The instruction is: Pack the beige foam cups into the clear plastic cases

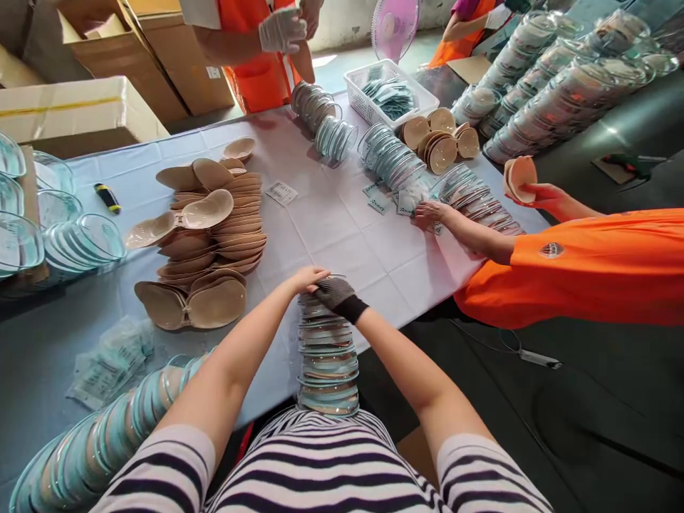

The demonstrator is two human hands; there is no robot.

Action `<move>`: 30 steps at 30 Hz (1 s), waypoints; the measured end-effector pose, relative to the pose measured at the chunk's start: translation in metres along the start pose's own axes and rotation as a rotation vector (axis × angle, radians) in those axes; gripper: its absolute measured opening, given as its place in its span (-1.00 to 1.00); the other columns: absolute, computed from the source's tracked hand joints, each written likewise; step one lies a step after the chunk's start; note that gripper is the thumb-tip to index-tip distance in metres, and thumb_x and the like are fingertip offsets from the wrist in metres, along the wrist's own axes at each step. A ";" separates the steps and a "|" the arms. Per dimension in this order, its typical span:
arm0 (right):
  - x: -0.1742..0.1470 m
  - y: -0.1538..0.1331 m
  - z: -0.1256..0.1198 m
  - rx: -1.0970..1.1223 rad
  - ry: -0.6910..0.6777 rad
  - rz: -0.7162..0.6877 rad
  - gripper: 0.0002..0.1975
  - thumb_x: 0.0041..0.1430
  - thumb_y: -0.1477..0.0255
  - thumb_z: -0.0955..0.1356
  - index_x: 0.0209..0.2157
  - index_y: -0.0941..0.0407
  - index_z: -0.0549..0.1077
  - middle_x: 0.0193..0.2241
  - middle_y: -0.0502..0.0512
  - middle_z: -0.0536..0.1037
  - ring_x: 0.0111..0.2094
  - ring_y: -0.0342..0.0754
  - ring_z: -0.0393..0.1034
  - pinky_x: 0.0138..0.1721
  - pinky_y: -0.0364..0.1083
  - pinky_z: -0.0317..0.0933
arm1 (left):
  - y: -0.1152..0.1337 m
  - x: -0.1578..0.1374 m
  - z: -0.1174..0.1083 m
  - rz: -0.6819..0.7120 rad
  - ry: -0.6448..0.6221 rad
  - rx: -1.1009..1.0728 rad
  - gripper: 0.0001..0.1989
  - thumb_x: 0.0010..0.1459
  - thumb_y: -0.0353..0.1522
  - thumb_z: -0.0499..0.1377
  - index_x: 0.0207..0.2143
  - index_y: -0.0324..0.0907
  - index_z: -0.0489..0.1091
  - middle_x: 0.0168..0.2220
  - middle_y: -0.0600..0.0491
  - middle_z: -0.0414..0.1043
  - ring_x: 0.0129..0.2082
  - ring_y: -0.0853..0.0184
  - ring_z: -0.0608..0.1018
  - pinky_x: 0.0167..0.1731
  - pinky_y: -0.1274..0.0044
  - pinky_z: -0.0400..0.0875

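Note:
A row of clear round plastic packs (328, 356) with teal edges and beige pieces inside lies along the table edge, its near end against my striped shirt. My bare left hand (311, 279) is closed at the far end of this row. There too, my right hand (335, 293), in a dark fingerless-looking glove, overlaps the left and curls over the packs. Its fingertips are partly hidden. Left of my hands, several beige adhesive bra cups (214, 228) lie piled in rows, a joined pair (189, 303) nearest me.
Another long row of packs (107, 434) lies lower left, beside small plastic sachets (112, 360). A cutter (107, 198) and a label card (281, 193) rest on the table. A co-worker's hand (430, 214) touches packs at right; a white basket (368, 107) stands at the back.

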State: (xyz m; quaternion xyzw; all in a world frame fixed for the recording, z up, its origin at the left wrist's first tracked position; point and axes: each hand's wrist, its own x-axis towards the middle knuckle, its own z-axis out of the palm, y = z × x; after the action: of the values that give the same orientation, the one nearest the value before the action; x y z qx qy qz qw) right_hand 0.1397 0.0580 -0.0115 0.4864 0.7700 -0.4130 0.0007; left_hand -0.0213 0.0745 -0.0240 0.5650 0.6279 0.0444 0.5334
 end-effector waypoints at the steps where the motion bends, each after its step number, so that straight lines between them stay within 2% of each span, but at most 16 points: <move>1: -0.007 0.017 -0.006 0.113 0.019 0.087 -0.70 0.38 0.27 0.24 -0.06 0.14 0.47 -0.16 0.15 0.55 -0.11 -0.01 0.44 -0.04 0.02 0.35 | 0.000 -0.004 0.005 0.011 0.032 0.019 -0.52 0.19 -0.04 0.09 0.00 -0.11 0.51 -0.05 0.05 0.56 -0.02 0.21 0.53 -0.06 0.55 0.37; 3: -0.023 0.052 -0.012 0.353 -0.005 0.295 -0.70 0.38 0.35 0.18 -0.09 0.15 0.47 -0.37 0.12 0.56 -0.31 -0.06 0.46 -0.23 -0.07 0.38 | 0.001 -0.011 0.012 0.023 0.078 0.077 -0.46 0.12 0.00 0.16 0.07 -0.05 0.45 0.01 0.04 0.53 0.03 0.17 0.51 -0.01 0.50 0.35; 5: -0.035 0.080 -0.007 0.499 -0.129 0.423 -0.76 0.29 0.42 0.24 -0.11 0.17 0.47 -0.51 0.06 0.51 -0.50 -0.10 0.40 -0.41 -0.12 0.36 | 0.003 -0.014 0.014 0.028 0.090 0.131 -0.42 0.05 0.02 0.22 0.08 -0.02 0.45 -0.01 0.04 0.54 0.01 0.16 0.52 -0.02 0.49 0.36; 8: -0.039 0.102 0.013 0.657 -0.344 0.393 -0.78 0.11 0.46 0.38 -0.17 0.17 0.48 -0.54 0.00 0.50 -0.59 -0.15 0.35 -0.50 -0.16 0.33 | 0.003 -0.013 0.011 0.021 0.078 0.143 -0.45 0.03 0.01 0.23 0.04 0.01 0.47 -0.06 0.09 0.57 -0.04 0.19 0.55 -0.06 0.51 0.38; 11: -0.032 0.109 0.025 0.729 -0.462 0.357 -0.83 0.04 0.45 0.42 -0.27 0.18 0.49 -0.60 -0.05 0.44 -0.63 -0.20 0.30 -0.58 -0.22 0.27 | 0.001 -0.011 0.008 0.010 0.077 0.119 -0.49 0.03 0.00 0.24 0.00 0.00 0.49 -0.12 0.11 0.58 -0.09 0.21 0.57 -0.11 0.54 0.40; 14: -0.025 0.114 0.024 0.718 -0.488 0.376 -0.86 0.05 0.44 0.42 -0.32 0.19 0.48 -0.64 -0.05 0.43 -0.64 -0.21 0.31 -0.61 -0.25 0.24 | -0.002 -0.009 0.008 0.001 0.071 0.091 -0.49 0.03 -0.01 0.25 -0.01 -0.03 0.50 -0.14 0.10 0.59 -0.11 0.21 0.57 -0.13 0.55 0.40; 18: -0.023 0.115 0.019 0.798 -0.552 0.352 -0.72 0.02 0.48 0.44 -0.17 0.15 0.45 -0.57 -0.06 0.50 -0.60 -0.20 0.37 -0.54 -0.24 0.32 | -0.004 -0.008 0.010 0.000 0.057 0.043 -0.48 0.01 -0.02 0.25 -0.03 -0.09 0.50 -0.16 0.08 0.59 -0.13 0.22 0.58 -0.17 0.56 0.40; 21: -0.023 0.113 0.016 0.800 -0.550 0.318 -0.66 0.02 0.50 0.43 -0.12 0.15 0.44 -0.56 -0.08 0.51 -0.59 -0.21 0.36 -0.52 -0.24 0.34 | -0.004 -0.010 0.009 0.011 0.055 -0.005 -0.49 0.02 -0.04 0.24 -0.05 -0.12 0.51 -0.18 0.07 0.59 -0.15 0.22 0.57 -0.20 0.56 0.41; 26: -0.024 0.115 0.008 0.760 -0.522 0.370 -0.80 0.03 0.44 0.44 -0.28 0.20 0.44 -0.49 0.04 0.54 -0.54 -0.16 0.42 -0.49 -0.20 0.36 | -0.004 -0.013 0.009 0.005 0.060 -0.016 -0.53 0.03 -0.06 0.24 -0.05 -0.08 0.50 -0.15 0.10 0.58 -0.12 0.22 0.56 -0.16 0.54 0.37; 30: -0.034 0.120 0.003 0.735 -0.485 0.318 -0.80 0.09 0.34 0.40 -0.42 0.20 0.42 -0.57 0.04 0.46 -0.55 -0.15 0.39 -0.49 -0.18 0.34 | -0.005 -0.011 0.010 0.001 0.081 0.038 -0.52 0.03 -0.04 0.23 -0.04 -0.06 0.50 -0.13 0.10 0.58 -0.11 0.21 0.55 -0.15 0.53 0.35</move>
State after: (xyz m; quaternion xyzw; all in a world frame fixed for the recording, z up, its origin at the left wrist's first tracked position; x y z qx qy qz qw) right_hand 0.2462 0.0531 -0.0755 0.4559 0.4662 -0.7547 0.0717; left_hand -0.0193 0.0586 -0.0244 0.5729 0.6496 0.0557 0.4967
